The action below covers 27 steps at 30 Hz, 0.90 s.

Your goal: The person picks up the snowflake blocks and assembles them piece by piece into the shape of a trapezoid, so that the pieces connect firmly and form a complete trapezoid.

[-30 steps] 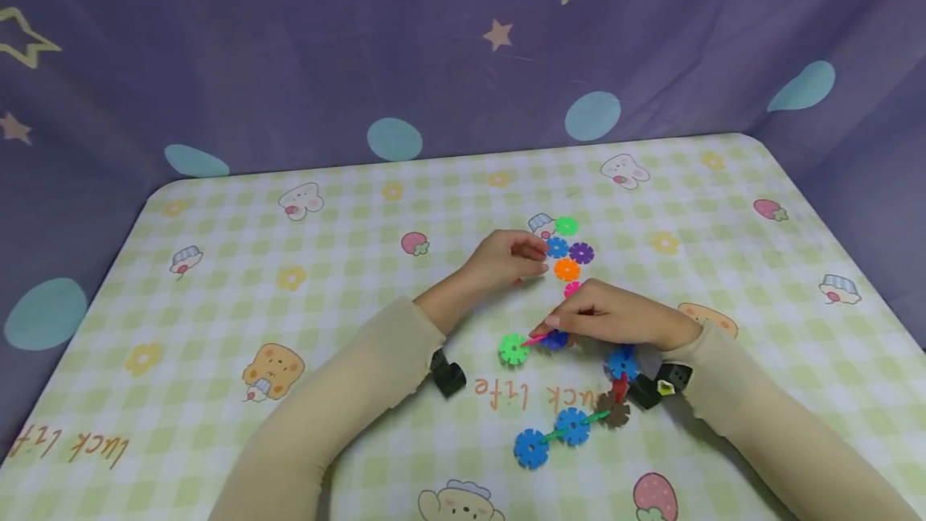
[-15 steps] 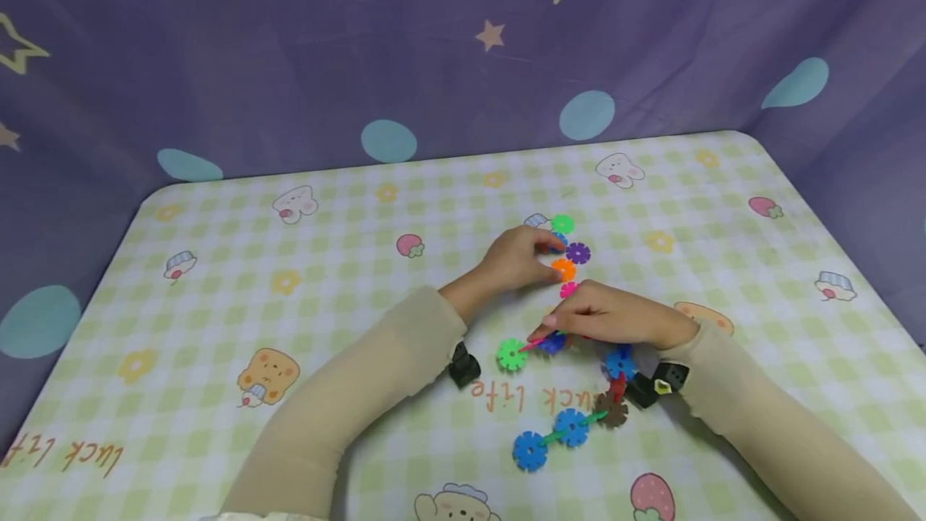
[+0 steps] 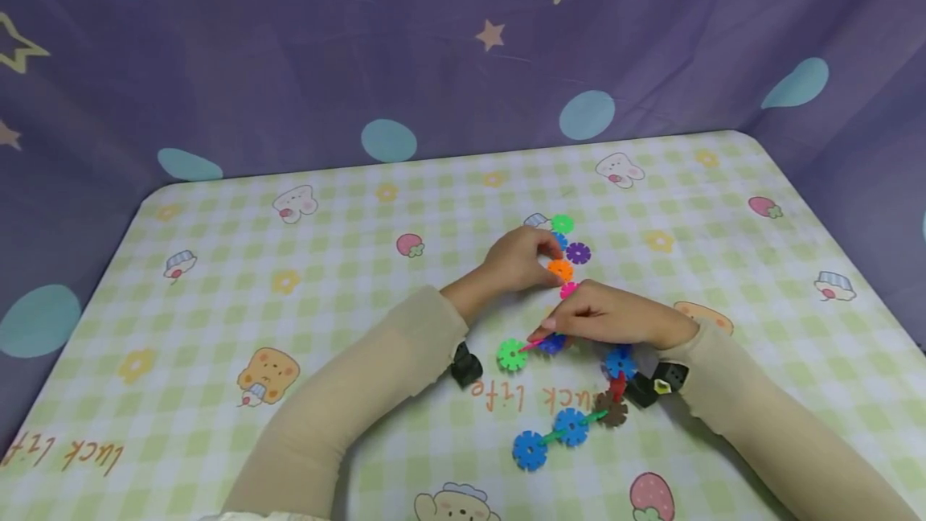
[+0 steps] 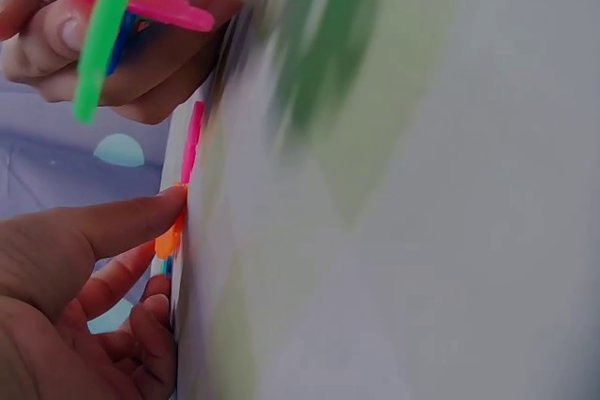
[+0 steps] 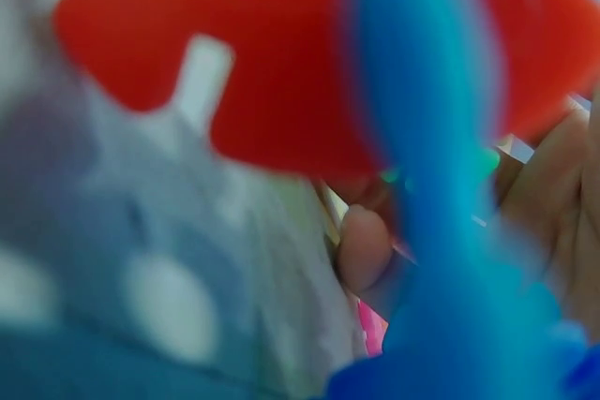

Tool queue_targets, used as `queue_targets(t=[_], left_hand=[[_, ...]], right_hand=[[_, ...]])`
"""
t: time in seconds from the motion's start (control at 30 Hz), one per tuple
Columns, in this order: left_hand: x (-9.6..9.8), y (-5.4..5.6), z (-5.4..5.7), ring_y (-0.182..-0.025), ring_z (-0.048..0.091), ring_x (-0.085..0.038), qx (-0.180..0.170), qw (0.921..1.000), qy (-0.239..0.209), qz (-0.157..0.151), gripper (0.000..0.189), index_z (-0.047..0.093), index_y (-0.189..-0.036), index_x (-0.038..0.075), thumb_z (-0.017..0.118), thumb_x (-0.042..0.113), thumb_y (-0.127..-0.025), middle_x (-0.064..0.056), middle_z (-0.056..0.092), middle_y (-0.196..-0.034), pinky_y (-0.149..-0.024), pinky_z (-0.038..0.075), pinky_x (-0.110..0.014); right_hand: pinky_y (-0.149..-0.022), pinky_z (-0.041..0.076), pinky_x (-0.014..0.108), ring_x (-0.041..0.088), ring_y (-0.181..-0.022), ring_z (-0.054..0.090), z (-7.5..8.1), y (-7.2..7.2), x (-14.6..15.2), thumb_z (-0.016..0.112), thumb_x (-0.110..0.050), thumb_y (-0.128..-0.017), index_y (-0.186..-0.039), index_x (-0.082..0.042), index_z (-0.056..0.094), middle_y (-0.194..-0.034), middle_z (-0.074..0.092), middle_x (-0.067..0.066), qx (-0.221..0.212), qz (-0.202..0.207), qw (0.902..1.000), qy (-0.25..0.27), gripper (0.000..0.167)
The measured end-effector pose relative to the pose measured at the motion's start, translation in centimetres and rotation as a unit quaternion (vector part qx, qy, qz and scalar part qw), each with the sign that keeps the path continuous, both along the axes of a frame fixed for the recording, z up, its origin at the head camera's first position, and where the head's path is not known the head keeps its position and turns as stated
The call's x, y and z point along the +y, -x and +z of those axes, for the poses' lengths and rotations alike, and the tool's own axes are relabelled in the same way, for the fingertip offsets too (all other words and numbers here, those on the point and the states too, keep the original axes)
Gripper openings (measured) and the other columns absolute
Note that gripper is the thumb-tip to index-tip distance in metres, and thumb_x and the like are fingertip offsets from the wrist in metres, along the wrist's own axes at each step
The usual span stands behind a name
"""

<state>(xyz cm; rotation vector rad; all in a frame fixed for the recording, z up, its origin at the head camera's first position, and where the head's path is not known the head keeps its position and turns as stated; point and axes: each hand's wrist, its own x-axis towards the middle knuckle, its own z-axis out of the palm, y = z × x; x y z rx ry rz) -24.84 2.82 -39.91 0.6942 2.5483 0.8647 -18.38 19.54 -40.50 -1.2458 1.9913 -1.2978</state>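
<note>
My left hand [image 3: 517, 257] is at the orange toothed plastic disc [image 3: 561, 270], its thumb and forefinger pinching the edge; the left wrist view shows this orange disc [image 4: 169, 239] flat on the cloth. My right hand [image 3: 608, 312] grips a chain of interlocked snowflake discs near its end. By those fingertips are a pink disc [image 3: 531, 342], a green disc [image 3: 512, 354] and a dark blue disc [image 3: 552, 343]. The chain continues under the right wrist through a blue disc [image 3: 620, 362], a red one [image 3: 617, 386] and a brown one [image 3: 612, 409], ending in a blue disc [image 3: 530, 450]. The palm hides its middle.
Loose discs lie beyond the hands: a light green disc [image 3: 563, 223], a blue disc [image 3: 559, 240], a purple disc [image 3: 578, 253] and a pink disc [image 3: 568, 290]. A checked cloth [image 3: 347, 360] covers the table, and a purple curtain [image 3: 289, 63] hangs behind.
My left hand has moved right from beside the loose discs to the orange disc, which has shifted slightly left. The right hand keeps its hold on the chain.
</note>
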Motion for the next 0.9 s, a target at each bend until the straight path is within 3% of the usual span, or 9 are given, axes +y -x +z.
queue_targets(t=[0.23,0.37,0.5,0.7,0.9], left_hand=[[-0.3,0.0,0.2,-0.075,0.054,-0.012,-0.03,0.9995,-0.012,-0.001,0.028,0.064,-0.093,0.016,0.082,0.022,-0.073,0.003,0.06,-0.084,-0.067,0.041,-0.02],[-0.5,-0.1,0.4,-0.075,0.054,-0.013,-0.045,0.9986,-0.027,0.002,0.026,0.064,-0.093,0.014,0.081,0.018,-0.074,0.001,0.06,-0.083,-0.067,0.041,-0.02],[-0.8,-0.1,0.5,-0.076,0.057,-0.012,-0.059,0.9972,-0.044,0.005,0.021,0.065,-0.091,0.013,0.079,0.014,-0.076,0.001,0.064,-0.083,-0.068,0.043,-0.019],[-1.6,0.0,0.6,-0.073,0.057,-0.011,-0.083,0.9945,-0.062,0.017,0.014,0.07,-0.09,0.01,0.076,0.014,-0.078,0.001,0.067,-0.08,-0.066,0.044,-0.018],[-3.2,-0.1,0.8,-0.073,0.054,-0.012,-0.1,0.9913,-0.076,0.041,0.012,0.072,-0.092,0.01,0.072,0.016,-0.081,0.001,0.067,-0.084,-0.063,0.044,-0.019]], right_hand=[[-0.045,0.035,0.017,0.001,-0.047,0.037,0.1,-0.1,-0.1,0.061,-0.013,-0.092,-0.109,-0.01,0.072,-0.086,0.071,-0.003,0.013,0.016,0.9998,0.003,0.02],[-0.044,0.034,0.018,0.004,-0.043,0.031,0.1,-0.2,-0.1,0.067,-0.018,-0.089,-0.11,-0.01,0.071,-0.089,0.071,-0.002,-0.007,0.012,0.9999,-0.002,0.023],[-0.043,0.034,0.018,0.005,-0.041,0.031,0.1,-0.3,0.0,0.066,-0.016,-0.089,-0.111,-0.011,0.071,-0.09,0.071,-0.002,-0.008,0.009,0.9999,-0.005,0.023],[-0.042,0.034,0.018,0.001,-0.043,0.036,0.2,-0.2,0.0,0.062,-0.014,-0.092,-0.112,-0.014,0.071,-0.072,0.067,-0.003,0.004,0.003,0.9999,-0.015,0.022],[-0.043,0.036,0.018,0.001,-0.046,0.04,0.0,0.0,0.1,0.059,-0.012,-0.094,-0.113,-0.014,0.071,-0.092,0.072,-0.003,0.007,0.004,0.9999,-0.01,0.022]])
